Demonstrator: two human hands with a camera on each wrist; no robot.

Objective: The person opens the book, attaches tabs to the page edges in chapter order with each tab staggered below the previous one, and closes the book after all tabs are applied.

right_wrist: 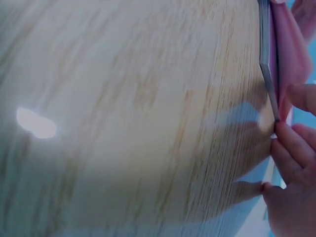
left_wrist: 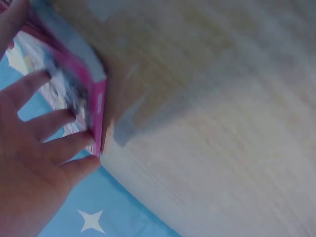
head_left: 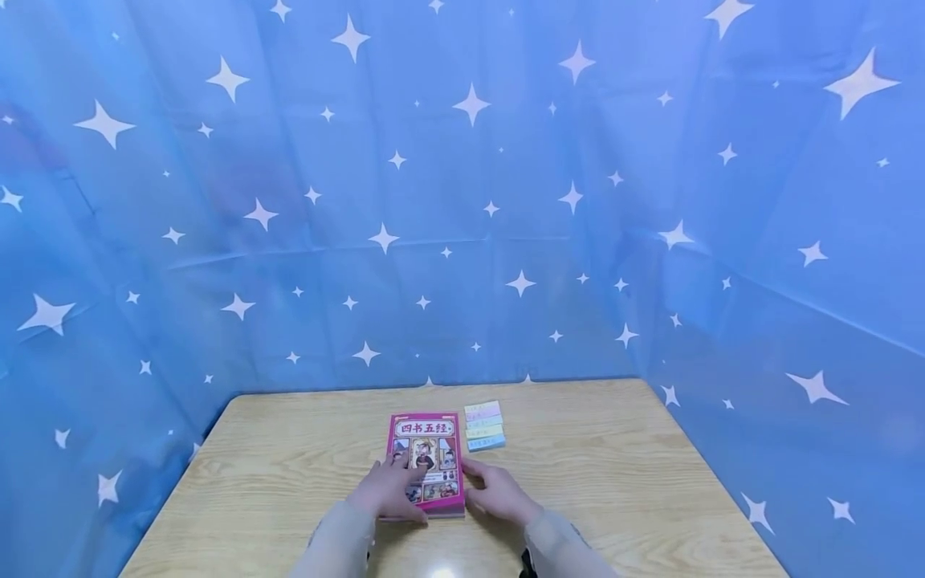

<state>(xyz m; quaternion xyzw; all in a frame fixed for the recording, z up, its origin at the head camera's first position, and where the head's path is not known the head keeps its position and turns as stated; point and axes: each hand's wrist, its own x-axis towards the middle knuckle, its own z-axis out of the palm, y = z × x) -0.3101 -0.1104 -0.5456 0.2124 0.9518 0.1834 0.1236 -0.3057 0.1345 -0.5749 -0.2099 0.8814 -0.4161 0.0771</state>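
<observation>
A thick book (head_left: 442, 430) with a pink cover of cartoon pictures and large Chinese characters lies face up on the wooden table. My left hand (head_left: 389, 488) rests on its left side and lower cover. In the left wrist view the fingers of that hand (left_wrist: 37, 148) spread across the cover. At the book's right edge my right hand (head_left: 502, 491) has its thumb and fingers against the side. The right wrist view shows the pink cover (right_wrist: 291, 54) bowed up from the pages, with the right thumb (right_wrist: 303, 97) at its edge.
Overlapping sticky notes (head_left: 484, 425) in pink, green, yellow and blue, with handwriting, lie just right of the book. The pale wooden table (head_left: 614, 449) meets a blue curtain (head_left: 433, 201) with white stars at the back and sides.
</observation>
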